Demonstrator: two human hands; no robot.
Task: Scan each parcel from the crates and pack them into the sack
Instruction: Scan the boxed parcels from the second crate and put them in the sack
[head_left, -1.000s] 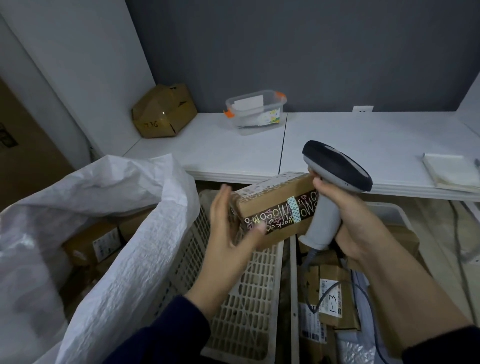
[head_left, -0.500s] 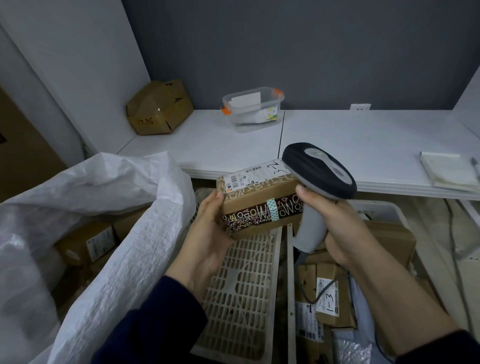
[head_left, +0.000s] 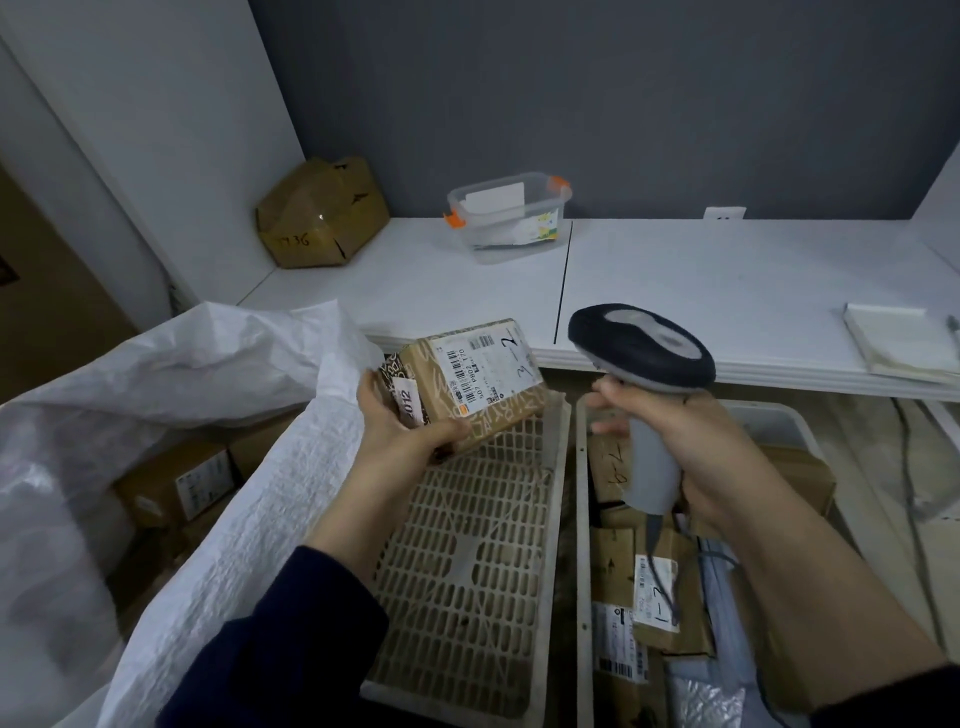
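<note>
Head camera, sorting corner.

DESK: Where's the parcel?

PHOTOGRAPHER: A small brown parcel (head_left: 467, 382) is held in the air over the far left corner of the empty lattice crate (head_left: 467, 561). It sits just beside the mouth of the white sack (head_left: 249, 467), label face up. The left hand (head_left: 410, 431) grasps it from below, fingers and thumb wrapped round its near left end.

DESK: And the other hand?

PHOTOGRAPHER: The right hand (head_left: 691, 447) is clenched round the grey handle of the scanner (head_left: 641, 358). The scanner's head tips toward the label, and the wrist is raised above the second crate (head_left: 583, 519), which holds more parcels.

DESK: How will it handle?

PHOTOGRAPHER: It's stiff cardboard carried one-handed, so likely light, though the tape may be slick. It is best held across a short end, fingers off the barcode. The contents are unknown, so I'd lower it into the sack rather than drop it.
</note>
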